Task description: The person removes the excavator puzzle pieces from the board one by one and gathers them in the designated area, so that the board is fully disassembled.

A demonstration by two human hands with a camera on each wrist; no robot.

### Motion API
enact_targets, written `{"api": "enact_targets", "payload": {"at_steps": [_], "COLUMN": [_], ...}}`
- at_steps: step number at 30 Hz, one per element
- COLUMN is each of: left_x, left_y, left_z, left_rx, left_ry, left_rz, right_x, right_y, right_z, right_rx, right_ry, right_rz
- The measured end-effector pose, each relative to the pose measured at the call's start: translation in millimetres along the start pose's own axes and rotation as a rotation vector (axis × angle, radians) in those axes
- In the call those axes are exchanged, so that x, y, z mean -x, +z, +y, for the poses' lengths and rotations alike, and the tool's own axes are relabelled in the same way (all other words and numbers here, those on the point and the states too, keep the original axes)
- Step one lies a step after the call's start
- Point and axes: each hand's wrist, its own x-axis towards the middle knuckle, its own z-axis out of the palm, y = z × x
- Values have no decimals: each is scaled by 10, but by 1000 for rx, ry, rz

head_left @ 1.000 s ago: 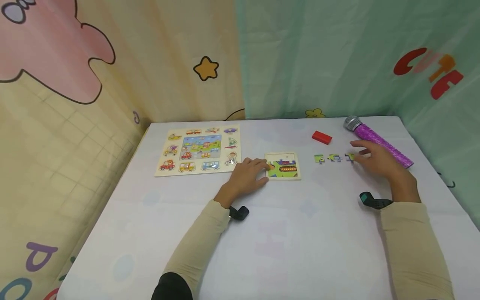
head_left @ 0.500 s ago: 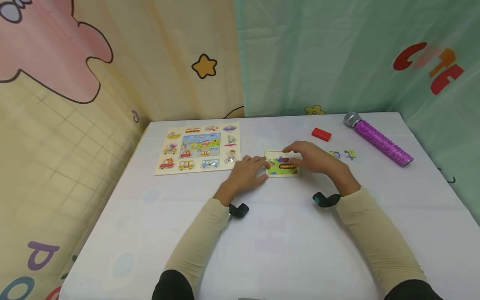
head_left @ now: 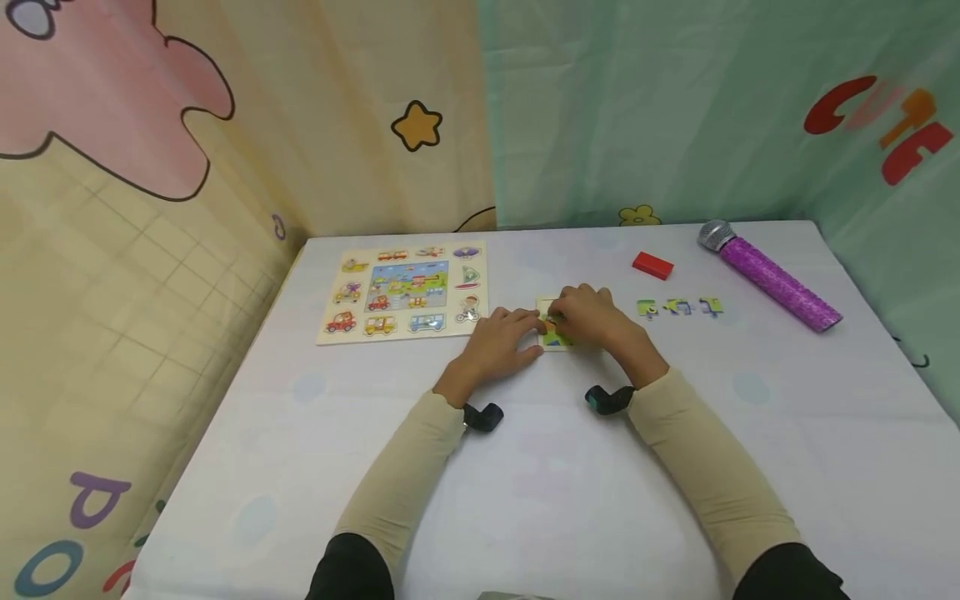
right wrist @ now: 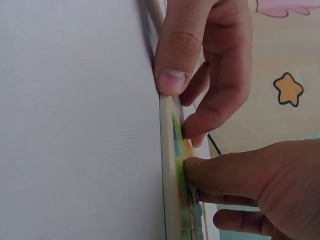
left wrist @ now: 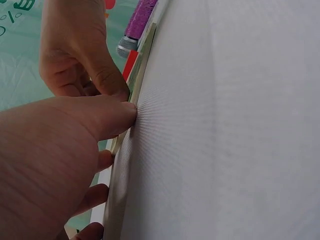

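A small jigsaw puzzle board (head_left: 555,340), with a pale frame and a green picture, lies flat on the white table. My left hand (head_left: 498,342) holds it at its left side. In the right wrist view that hand's thumb (right wrist: 174,80) presses the near edge, and its fingers curve over the frame. From the right, my right hand (head_left: 592,318) reaches over the board and covers much of the picture. Its thumb and fingertips pinch down at a puzzle piece in the picture, mostly hidden beneath them; whether it is lifted, I cannot tell. Three loose puzzle pieces (head_left: 678,307) lie in a row to the right.
Left of the small board lies a bigger wooden vehicle puzzle (head_left: 405,287). Behind the loose pieces is a red block (head_left: 652,266). A purple glittery microphone (head_left: 776,279) lies at the back right. Curtains (head_left: 637,108) hang behind the table.
My right hand has moved left from the end of the row of loose pieces to the small board, and its fingers have closed down there. My left hand has stayed at the board's left side.
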Motion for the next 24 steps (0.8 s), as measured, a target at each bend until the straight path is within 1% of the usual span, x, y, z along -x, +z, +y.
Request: {"api": "enact_targets", "payload": {"at_steps": [4,12,20,24], "left_x": [5,22,13,12], "left_y": [6,-12,-2,2], "left_z": [8,16,6,12], "left_rx": [-6,-5,-3,-5], "left_ry": [-7,-1,5,3], "left_rz": [-5,-5,2,1], "right_x": [14,-6,-2,5], "right_y": [14,34,35,37], "right_z": [0,37,88,100], "right_rx": [-41,-155,-196,-200], "right_ry": [-7,-18,-29,-33], "right_rz": [5,-12,-5,-3]}}
